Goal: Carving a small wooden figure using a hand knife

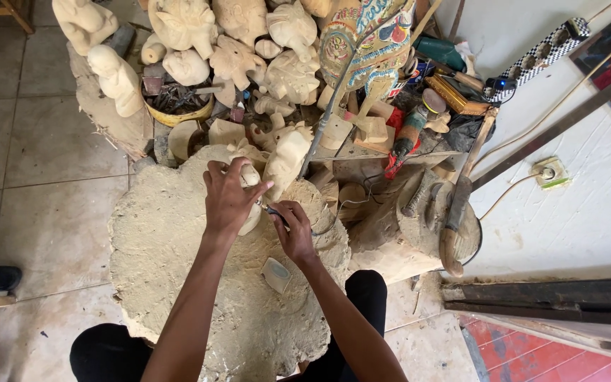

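Head view, looking down on a carver's work place. The left hand (226, 199) wraps its fingers (215, 173) around a small pale wooden figure (251, 212), pressing it down upright on the sawdust-covered stump (171, 262) that serves as tabletop; the grip steadies the piece against the tool. The right hand (295, 230) has its fingers clenched on a thin carving tool (274, 213), held low like a pen so that its tip meets the figure just beside the left hand's thumb. A dark cord (334, 212) runs from this hand toward the clutter behind, which suggests a powered tool; the tip itself is too small to make out. A larger unfinished carving (286, 161) stands just behind the figure. A small whitish block (276, 274) lies on the stump near the right wrist, within easy reach. Further pale carvings (235, 42) are heaped at the stump's far edge, beside a painted figure (365, 39) and a yellow bowl (178, 112).
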